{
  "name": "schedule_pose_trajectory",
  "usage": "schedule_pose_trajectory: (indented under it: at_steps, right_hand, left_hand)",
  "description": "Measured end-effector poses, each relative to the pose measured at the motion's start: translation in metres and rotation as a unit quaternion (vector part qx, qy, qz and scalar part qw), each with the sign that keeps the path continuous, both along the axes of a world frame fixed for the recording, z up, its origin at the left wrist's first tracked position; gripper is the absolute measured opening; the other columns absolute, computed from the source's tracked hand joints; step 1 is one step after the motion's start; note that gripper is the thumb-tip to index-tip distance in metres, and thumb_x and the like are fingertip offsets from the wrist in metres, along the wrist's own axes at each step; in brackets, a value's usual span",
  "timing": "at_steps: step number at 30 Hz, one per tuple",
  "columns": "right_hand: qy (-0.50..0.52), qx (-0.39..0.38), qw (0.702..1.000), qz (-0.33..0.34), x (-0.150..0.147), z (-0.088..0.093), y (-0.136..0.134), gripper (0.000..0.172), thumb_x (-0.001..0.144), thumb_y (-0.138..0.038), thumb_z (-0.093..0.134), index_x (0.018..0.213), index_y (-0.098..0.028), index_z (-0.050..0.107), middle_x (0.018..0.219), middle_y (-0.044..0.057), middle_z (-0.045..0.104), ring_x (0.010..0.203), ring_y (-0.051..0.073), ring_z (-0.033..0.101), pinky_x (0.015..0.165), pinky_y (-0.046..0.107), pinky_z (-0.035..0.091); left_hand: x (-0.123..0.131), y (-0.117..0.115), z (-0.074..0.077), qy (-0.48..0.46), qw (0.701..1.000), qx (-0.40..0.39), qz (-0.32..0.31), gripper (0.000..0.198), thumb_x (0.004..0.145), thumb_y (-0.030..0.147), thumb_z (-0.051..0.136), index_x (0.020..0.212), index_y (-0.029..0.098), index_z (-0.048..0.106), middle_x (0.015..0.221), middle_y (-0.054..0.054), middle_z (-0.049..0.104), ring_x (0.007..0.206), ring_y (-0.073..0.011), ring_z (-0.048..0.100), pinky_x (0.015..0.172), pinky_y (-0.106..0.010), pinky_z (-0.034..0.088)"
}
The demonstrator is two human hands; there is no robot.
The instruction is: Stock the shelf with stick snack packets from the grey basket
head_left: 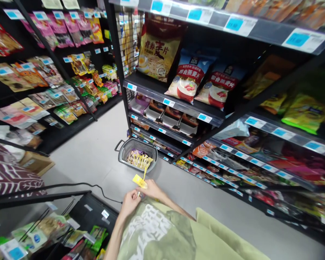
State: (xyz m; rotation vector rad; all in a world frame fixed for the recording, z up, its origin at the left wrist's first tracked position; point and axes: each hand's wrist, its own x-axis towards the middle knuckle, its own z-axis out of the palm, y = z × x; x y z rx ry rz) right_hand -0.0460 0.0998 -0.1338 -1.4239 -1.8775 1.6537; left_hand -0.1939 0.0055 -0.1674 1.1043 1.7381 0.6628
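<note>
Both my hands meet low in front of my green shirt. My left hand [130, 202] is closed in a pinch at the lower end of a small yellow tag [139, 181]. My right hand [152, 189] is closed on the same yellow tag from the right side. The tag sticks up and to the left between the fingers. Just beyond the hands, on the floor, stands a grey basket [124, 148] with a pile of yellow tags and some packets inside.
Black shelves with snack bags and blue price labels line the right side [176, 104] and far left [54, 90]. A low rack of hanging packets [78, 231] stands at my left, with a black cable [70, 186] over it. A cardboard box [35, 162] sits left.
</note>
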Motion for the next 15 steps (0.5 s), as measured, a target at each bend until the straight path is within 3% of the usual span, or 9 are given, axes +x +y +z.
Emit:
schedule_pose_trajectory:
  at_steps: [3, 8, 12, 15]
  right_hand:
    - [-0.001, -0.015, 0.999, 0.031, 0.001, -0.002, 0.003, 0.028, 0.079, -0.033, 0.066, 0.059, -0.013, 0.065, 0.05, 0.0, 0.061, 0.053, 0.015, 0.058, 0.057, 0.023, 0.04]
    - [-0.007, 0.006, 1.0, 0.027, -0.001, -0.005, 0.004, 0.018, 0.077, -0.027, 0.062, 0.067, -0.014, 0.068, 0.06, 0.001, 0.064, 0.061, 0.015, 0.06, 0.058, 0.022, 0.04]
    - [0.012, 0.0, 0.999, 0.042, 0.007, -0.009, -0.002, 0.028, 0.081, -0.04, 0.063, 0.077, -0.013, 0.071, 0.068, 0.004, 0.067, 0.061, 0.016, 0.058, 0.058, 0.024, 0.042]
    - [0.028, -0.019, 0.998, 0.056, 0.02, -0.013, -0.006, 0.034, 0.076, -0.047, 0.07, 0.081, -0.013, 0.069, 0.071, 0.006, 0.069, 0.059, 0.016, 0.056, 0.057, 0.026, 0.045]
  left_hand:
    - [0.0, 0.002, 0.001, -0.014, 1.0, 0.012, 0.003, 0.024, 0.065, 0.033, 0.051, 0.061, 0.023, 0.029, 0.058, 0.007, 0.027, 0.059, -0.0101, 0.028, 0.06, -0.024, 0.022]
    - [0.008, 0.002, 0.008, -0.051, 0.998, 0.028, 0.011, 0.02, 0.063, 0.026, 0.053, 0.06, 0.021, 0.034, 0.057, 0.007, 0.032, 0.058, -0.0094, 0.031, 0.059, -0.024, 0.022]
    - [0.016, -0.002, 0.013, -0.064, 0.997, 0.027, 0.043, 0.014, 0.062, 0.021, 0.053, 0.06, 0.02, 0.04, 0.056, 0.008, 0.033, 0.057, -0.0092, 0.031, 0.059, -0.025, 0.021]
    - [0.022, -0.006, 0.015, -0.081, 0.995, 0.025, 0.053, 0.013, 0.059, 0.019, 0.054, 0.06, 0.02, 0.04, 0.056, 0.008, 0.034, 0.058, -0.0089, 0.031, 0.058, -0.025, 0.021]
